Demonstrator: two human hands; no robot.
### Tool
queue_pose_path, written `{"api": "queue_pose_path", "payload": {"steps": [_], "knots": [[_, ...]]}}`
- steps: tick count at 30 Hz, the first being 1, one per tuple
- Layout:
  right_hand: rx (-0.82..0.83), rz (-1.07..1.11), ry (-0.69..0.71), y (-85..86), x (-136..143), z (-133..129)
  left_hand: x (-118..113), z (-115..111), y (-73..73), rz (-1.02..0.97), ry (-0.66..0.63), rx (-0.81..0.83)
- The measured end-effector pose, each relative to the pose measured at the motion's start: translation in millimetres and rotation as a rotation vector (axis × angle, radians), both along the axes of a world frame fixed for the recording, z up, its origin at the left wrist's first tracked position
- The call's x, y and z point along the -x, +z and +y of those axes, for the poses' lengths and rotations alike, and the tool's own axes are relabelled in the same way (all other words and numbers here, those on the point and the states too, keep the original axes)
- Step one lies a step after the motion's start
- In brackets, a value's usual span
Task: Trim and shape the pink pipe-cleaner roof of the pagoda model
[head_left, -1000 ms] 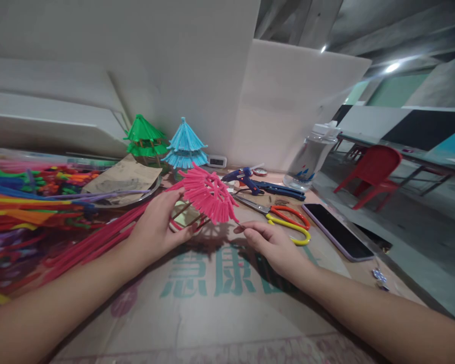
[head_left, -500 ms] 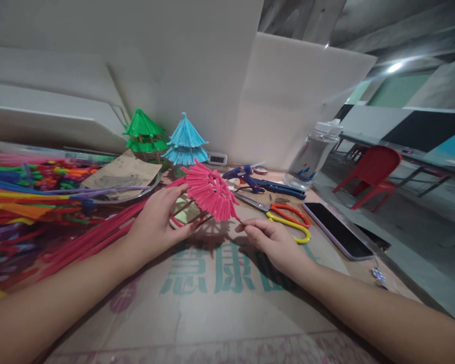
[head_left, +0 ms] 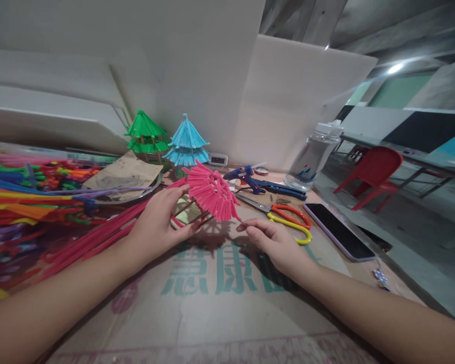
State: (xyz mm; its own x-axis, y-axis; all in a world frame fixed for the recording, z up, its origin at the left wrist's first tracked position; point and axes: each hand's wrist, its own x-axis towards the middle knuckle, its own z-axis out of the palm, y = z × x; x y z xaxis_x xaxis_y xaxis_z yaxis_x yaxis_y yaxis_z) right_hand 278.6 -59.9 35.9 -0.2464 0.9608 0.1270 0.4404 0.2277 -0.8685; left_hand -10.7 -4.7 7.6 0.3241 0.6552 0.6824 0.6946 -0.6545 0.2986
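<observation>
L hand [head_left: 153, 222] is closed on the brown sticks [head_left: 202, 218] under the pink fringed piece [head_left: 214, 196], thumb below & fingers above. The pink fringed piece is held up off the table [head_left: 197, 323], mid-view btwn both hands, tilted w/ its fringed side toward the R hand [head_left: 275, 245]. R hand has thumb & index fingertips pinched together on a thin dark tip [head_left: 243, 223] at the lower R edge of the piece; too small to tell what it is.

Round dish w/ a pale green inside [head_left: 182, 211] sits behind the sticks, partly hidden. Long pink strips [head_left: 98, 237] run beside & behind L hand; mixed-colour heap [head_left: 41, 194] at far L, blurred in parts. Brown paper [head_left: 127, 174] lies on a tray behind the strips.

Green tiered model [head_left: 146, 135] & blue tiered model [head_left: 187, 144] stand upright near the wall, side by side, small white device [head_left: 218, 160] just R of the blue one. Blue glue gun [head_left: 246, 176] & dark blue tool [head_left: 282, 190] lie behind the scissors [head_left: 291, 217], which have one orange & one yellow handle. Phone [head_left: 339, 232] is face up R of the scissors, clear bottle [head_left: 311, 159] upright behind it. Red chair [head_left: 379, 169] in bkgd, off to the R
</observation>
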Motion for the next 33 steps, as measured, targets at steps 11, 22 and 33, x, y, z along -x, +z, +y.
{"api": "queue_pose_path", "payload": {"steps": [11,22,33], "knots": [[-0.018,-0.014,-0.026,-2.9,-0.2,1.2,0.2,-0.4,-0.2,-0.011,-0.01,0.007],[-0.075,-0.053,-0.029,-2.1,0.0,1.3,0.9,0.2,-1.9,0.001,-0.004,0.01],[-0.073,-0.046,-0.042,-2.1,-0.8,1.9,2.2,2.1,-3.1,-0.007,-0.012,0.044]]}}
